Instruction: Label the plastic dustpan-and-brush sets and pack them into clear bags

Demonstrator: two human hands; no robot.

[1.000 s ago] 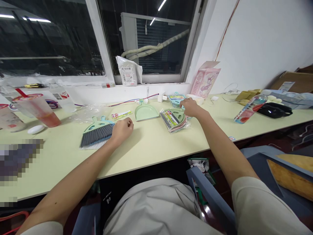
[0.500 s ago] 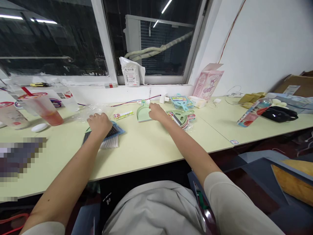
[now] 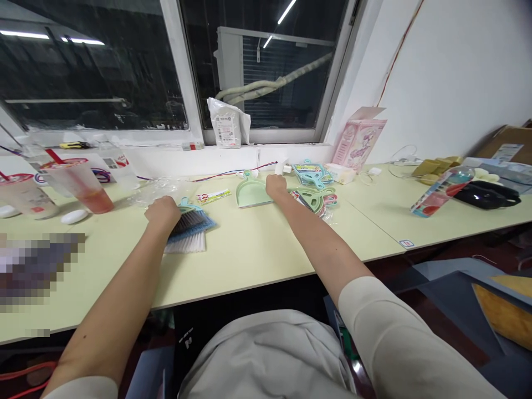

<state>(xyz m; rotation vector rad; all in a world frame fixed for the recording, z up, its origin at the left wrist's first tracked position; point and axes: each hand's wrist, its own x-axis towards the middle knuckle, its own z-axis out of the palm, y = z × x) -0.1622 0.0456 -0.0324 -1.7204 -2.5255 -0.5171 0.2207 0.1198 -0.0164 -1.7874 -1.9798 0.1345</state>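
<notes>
My left hand (image 3: 163, 213) is closed at the left end of a small pile of hand brushes. A dark-bristled brush (image 3: 188, 223) comes out from beside its fingers; the handle is hidden. Below it lie blue bristles and a white-bristled brush (image 3: 192, 243). My right hand (image 3: 276, 186) is closed at the right edge of a pale green dustpan (image 3: 251, 194), its fingertips hidden behind the knuckles. Just right of that wrist lies a stack of green dustpan sets (image 3: 318, 198) with printed labels. Behind it are light blue sets (image 3: 311, 173).
Plastic cups (image 3: 89, 188), a clear bottle (image 3: 120, 163) and a white oval object (image 3: 75, 216) stand at left. A labelled strip (image 3: 213, 195) lies between my hands. A pink box (image 3: 359, 141), a tilted bottle (image 3: 443, 191) and a black case (image 3: 488, 198) are at right.
My right hand has shifted right along the dustpan, uncovering more of it. My left hand has drawn slightly left, and more of the brush pile shows beside it. The view has turned a little.
</notes>
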